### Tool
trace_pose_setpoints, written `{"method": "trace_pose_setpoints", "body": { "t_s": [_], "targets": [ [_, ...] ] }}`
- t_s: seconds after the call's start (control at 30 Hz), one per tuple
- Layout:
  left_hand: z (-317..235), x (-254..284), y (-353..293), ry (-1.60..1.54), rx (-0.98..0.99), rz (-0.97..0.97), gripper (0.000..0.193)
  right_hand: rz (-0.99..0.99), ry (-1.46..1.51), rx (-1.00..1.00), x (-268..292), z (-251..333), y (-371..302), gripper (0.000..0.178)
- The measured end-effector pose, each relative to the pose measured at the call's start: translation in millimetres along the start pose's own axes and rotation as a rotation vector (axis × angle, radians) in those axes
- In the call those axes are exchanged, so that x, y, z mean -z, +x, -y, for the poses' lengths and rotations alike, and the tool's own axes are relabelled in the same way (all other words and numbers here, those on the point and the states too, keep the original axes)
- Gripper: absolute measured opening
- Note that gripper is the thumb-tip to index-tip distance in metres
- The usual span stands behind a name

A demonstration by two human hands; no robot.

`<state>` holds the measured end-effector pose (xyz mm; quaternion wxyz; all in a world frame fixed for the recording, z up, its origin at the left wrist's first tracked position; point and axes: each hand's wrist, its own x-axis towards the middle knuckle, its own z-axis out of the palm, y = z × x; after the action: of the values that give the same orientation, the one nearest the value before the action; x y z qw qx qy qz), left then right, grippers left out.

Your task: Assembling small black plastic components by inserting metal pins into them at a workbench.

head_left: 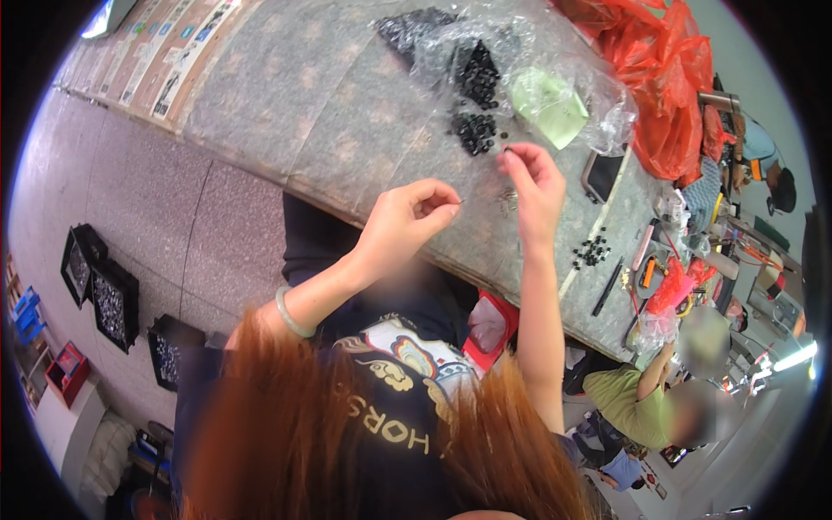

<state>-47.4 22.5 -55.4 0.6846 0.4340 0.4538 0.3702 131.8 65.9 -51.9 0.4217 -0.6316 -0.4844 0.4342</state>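
My left hand (406, 224) is closed in a pinch above the table's near edge, with a tiny thin pin-like piece (462, 201) at its fingertips. To its right, my right hand (536, 186) pinches a small black part (507, 150) between thumb and forefinger. Just beyond that hand lies a heap of small black parts (475, 134). More of them spill from a clear plastic bag (433, 52). Several small thin metallic pieces (508, 204) lie on the table between my hands. Another loose group of black parts (591, 252) sits right of my right forearm.
The grey covered table (347, 95) runs off to the far left. A pale green sheet (550, 104), red plastic bags (663, 78) and a phone (604, 176) lie at the right. Nearer is a black pen-like tool (607, 287). Black bins (115, 299) stand on the floor; another person (628, 403) sits at right.
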Motion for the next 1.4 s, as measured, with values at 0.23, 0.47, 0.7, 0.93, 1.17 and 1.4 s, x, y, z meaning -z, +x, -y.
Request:
{"method": "trace_pose_setpoints", "body": {
  "t_s": [0.23,0.47,0.7,0.93,1.17,1.4],
  "targets": [
    [10,-7,5,0.013,0.042,0.052,0.013,-0.039,0.826,-0.202,31,14,-23,0.015],
    [-3,-18,3,-0.028,0.044,0.09,0.011,-0.401,0.644,0.111,110,37,16,0.011],
    [-11,-34,5,0.079,-0.003,0.146,0.011,-0.231,0.751,-0.093,65,13,-48,0.009],
    [-32,-47,3,-0.021,0.235,0.242,0.016,-0.165,0.715,-0.158,40,3,-82,0.023],
    [-31,-51,-2,-0.108,0.256,0.245,0.015,-0.012,0.896,-0.248,36,-1,-94,0.022],
    [-21,-52,-3,-0.181,0.311,0.344,0.014,-0.063,0.901,-0.347,25,0,-100,0.02]
  ]
}}
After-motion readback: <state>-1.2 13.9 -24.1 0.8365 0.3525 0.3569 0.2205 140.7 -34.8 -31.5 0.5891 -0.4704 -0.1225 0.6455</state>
